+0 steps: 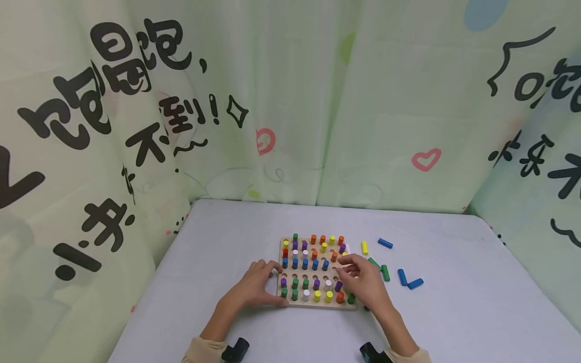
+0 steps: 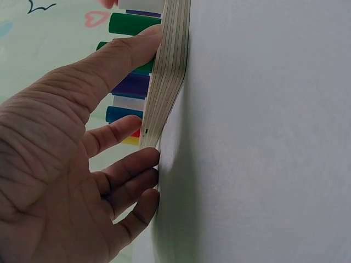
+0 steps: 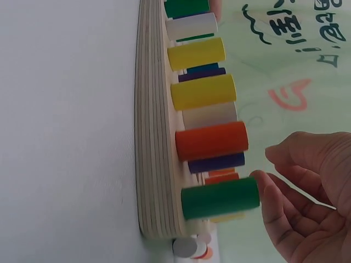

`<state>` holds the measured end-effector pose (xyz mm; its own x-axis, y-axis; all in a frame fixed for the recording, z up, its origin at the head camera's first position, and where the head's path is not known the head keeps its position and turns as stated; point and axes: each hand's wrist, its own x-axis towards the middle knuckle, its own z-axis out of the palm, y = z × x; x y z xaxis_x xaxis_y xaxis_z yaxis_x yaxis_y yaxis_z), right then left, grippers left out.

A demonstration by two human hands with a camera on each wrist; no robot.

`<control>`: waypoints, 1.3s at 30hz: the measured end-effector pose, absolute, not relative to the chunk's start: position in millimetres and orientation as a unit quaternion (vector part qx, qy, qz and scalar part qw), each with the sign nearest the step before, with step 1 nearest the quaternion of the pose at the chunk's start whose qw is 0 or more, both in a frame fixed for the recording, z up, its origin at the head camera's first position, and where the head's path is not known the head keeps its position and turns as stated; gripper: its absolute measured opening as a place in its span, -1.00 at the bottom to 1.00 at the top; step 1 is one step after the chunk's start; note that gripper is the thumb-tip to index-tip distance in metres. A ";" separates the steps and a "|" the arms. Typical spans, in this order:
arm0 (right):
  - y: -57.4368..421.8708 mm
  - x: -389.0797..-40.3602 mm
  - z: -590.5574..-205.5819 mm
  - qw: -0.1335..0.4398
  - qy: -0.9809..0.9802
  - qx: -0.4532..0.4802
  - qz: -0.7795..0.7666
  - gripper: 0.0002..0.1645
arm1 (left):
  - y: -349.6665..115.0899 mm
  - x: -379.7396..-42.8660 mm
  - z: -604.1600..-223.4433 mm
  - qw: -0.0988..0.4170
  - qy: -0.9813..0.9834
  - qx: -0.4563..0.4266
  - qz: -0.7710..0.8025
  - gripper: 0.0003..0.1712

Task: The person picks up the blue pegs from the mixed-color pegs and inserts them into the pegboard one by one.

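Note:
A wooden pegboard stands on the table, holding rows of coloured pegs. My left hand rests at its left side, the thumb against the near-left edge and the index finger farther up. The left wrist view shows the other fingers loosely bent beside the board. Over the board's right part hovers my right hand, next to the row of blue pegs. In the right wrist view its thumb and index finger are apart, with nothing visible between them. A green peg stands at the near-right corner.
Loose pegs lie right of the board: a yellow peg, green pegs and several blue ones, including a blue peg farther back. The white table has printed curtains behind it and at both sides.

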<state>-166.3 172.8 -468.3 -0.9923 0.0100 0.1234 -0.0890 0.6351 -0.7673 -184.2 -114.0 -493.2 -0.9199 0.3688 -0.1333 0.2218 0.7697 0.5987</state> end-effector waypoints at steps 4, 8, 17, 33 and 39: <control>180.8 -163.7 -469.1 0.068 -0.906 0.021 0.417 -0.71 | -113.7 -183.7 -493.3 0.122 0.934 0.158 0.298 -0.16; 189.0 -163.4 -469.2 0.070 -0.911 0.012 0.406 -0.68 | -113.4 -183.8 -492.4 0.120 0.934 0.159 0.297 -0.16; 206.3 -161.7 -469.3 0.057 -0.918 -0.033 0.390 -0.64 | -113.8 -183.0 -492.0 0.119 0.934 0.162 0.296 -0.16; 235.0 -156.2 -470.8 0.065 -0.921 -0.059 0.380 -0.64 | -114.5 -184.6 -495.7 0.116 0.935 0.161 0.295 -0.15; 244.5 -154.8 -472.9 0.091 -0.925 -0.060 0.364 -0.66 | -114.4 -184.7 -494.7 0.119 0.934 0.160 0.295 -0.14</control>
<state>-154.8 244.5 -472.9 -0.9764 0.1768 0.1238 0.0452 0.7284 -0.6837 -184.7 -114.4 -494.7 -0.9205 0.3695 -0.1272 0.2295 0.7746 0.5893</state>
